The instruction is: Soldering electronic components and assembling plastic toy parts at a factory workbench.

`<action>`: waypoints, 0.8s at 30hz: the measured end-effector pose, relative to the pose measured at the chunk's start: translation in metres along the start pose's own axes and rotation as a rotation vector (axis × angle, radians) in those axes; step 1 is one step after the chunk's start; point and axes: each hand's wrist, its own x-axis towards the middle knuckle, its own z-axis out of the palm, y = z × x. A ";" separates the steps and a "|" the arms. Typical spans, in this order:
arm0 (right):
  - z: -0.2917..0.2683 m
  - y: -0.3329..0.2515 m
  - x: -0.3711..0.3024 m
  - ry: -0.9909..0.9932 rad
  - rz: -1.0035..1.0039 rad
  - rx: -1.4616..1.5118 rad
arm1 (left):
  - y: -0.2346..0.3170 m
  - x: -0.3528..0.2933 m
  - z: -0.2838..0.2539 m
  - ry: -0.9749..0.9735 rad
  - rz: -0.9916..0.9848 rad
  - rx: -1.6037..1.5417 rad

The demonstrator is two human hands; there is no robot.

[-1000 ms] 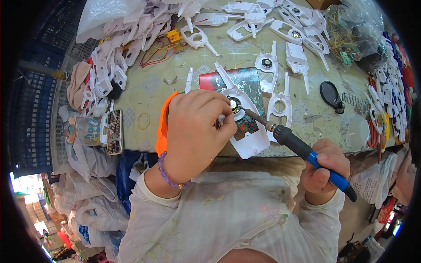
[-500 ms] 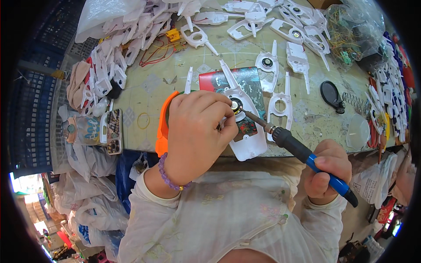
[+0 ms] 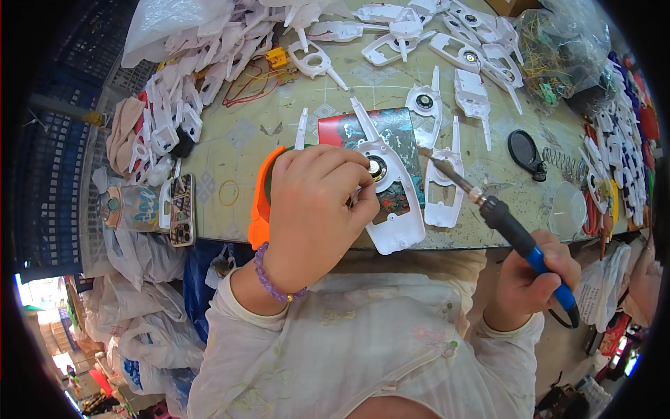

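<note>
My right hand (image 3: 534, 283) grips a soldering iron (image 3: 513, 225) by its blue and black handle, its tip now to the right of a white plastic housing (image 3: 398, 234) and apart from it. Set in the round opening of that housing is a small round speaker (image 3: 377, 167). At the housing's left side my left hand (image 3: 314, 199) is closed in a pinch beside the speaker; what the fingers hold is hidden. Beneath the housing lies a red and dark patterned book (image 3: 336, 127). Partly behind my left hand stands an orange curved piece (image 3: 259, 202).
More white housings (image 3: 444, 188) lie to the right and along the back, with a heap (image 3: 209, 49) at far left. A phone (image 3: 183, 209), a black round lidded piece (image 3: 525, 152), a metal spring (image 3: 567, 164) and a bag of wires (image 3: 551, 63) are also on the table (image 3: 488, 178).
The soldering iron has moved right, its tip leaving the speaker, as my right hand shifted right. My left hand has stayed nearly still beside the housing.
</note>
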 end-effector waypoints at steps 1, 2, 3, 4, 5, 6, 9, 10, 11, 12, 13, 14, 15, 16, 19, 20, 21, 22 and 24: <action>-0.002 0.002 -0.004 0.003 -0.003 -0.004 | 0.000 0.000 0.000 0.001 0.005 -0.003; -0.004 0.004 -0.008 0.113 0.004 -0.053 | 0.001 0.001 0.000 -0.001 0.012 -0.001; -0.008 0.005 -0.012 0.223 0.010 -0.103 | 0.001 0.001 0.001 -0.003 0.021 -0.001; -0.017 0.004 -0.016 0.225 -0.002 -0.238 | 0.002 0.001 0.001 -0.002 0.031 -0.009; -0.028 0.009 -0.021 0.293 0.013 -0.240 | 0.001 0.002 0.002 0.009 0.028 -0.028; -0.036 0.012 -0.026 0.361 0.025 -0.243 | 0.001 0.002 0.003 0.019 0.025 -0.050; -0.063 0.023 -0.003 0.638 -0.034 -0.382 | -0.005 -0.001 0.001 0.038 0.024 -0.024; -0.084 0.028 0.007 0.665 -0.080 -0.589 | -0.009 -0.002 0.002 0.037 0.022 -0.028; -0.105 0.028 0.012 0.690 -0.023 -0.676 | -0.011 -0.004 0.001 0.047 -0.008 -0.045; -0.141 0.010 0.017 0.745 0.015 -0.778 | -0.001 -0.003 -0.005 0.061 -0.004 -0.075; -0.187 0.015 0.012 0.785 -0.095 -1.170 | -0.001 -0.004 -0.007 0.041 -0.027 -0.105; -0.189 0.013 0.019 0.791 -0.099 -1.169 | -0.003 -0.006 -0.007 0.045 -0.022 -0.105; -0.190 0.008 0.032 0.611 -0.116 -1.356 | -0.006 -0.009 -0.006 0.077 -0.024 -0.112; -0.190 0.007 0.042 0.417 -0.132 -1.531 | -0.008 -0.014 -0.006 0.109 -0.030 -0.118; -0.161 0.041 0.068 0.792 0.345 -0.542 | -0.015 -0.025 -0.011 0.191 0.013 -0.160; -0.163 0.051 0.067 0.676 0.380 -0.483 | -0.014 -0.031 -0.013 0.216 -0.019 -0.205; -0.161 0.059 0.066 0.560 0.414 -0.423 | -0.015 -0.036 -0.013 0.260 -0.028 -0.244; -0.143 0.079 0.063 0.562 0.454 -0.381 | -0.019 -0.048 -0.015 0.308 -0.056 -0.245; -0.141 0.091 0.057 0.454 0.466 -0.484 | -0.022 -0.063 -0.023 0.292 -0.059 -0.313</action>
